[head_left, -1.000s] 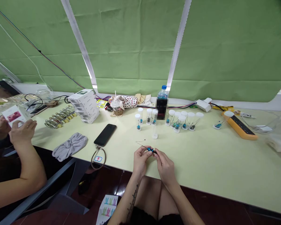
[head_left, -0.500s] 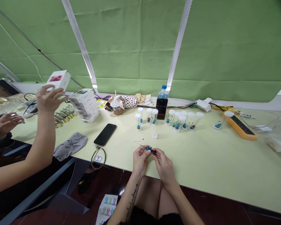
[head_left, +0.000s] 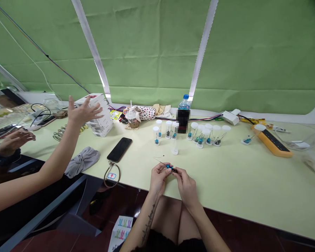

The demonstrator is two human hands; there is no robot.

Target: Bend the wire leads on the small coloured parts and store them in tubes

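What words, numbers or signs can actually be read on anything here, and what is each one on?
Tag on the cord loop: a red lightning-bolt-like sign, no readable words.
Stacked white boxes: print too small to read.
Dark block in front of the water bottle: blurred out, unreadable.
Sheet on the floor: coloured marks, no readable words.
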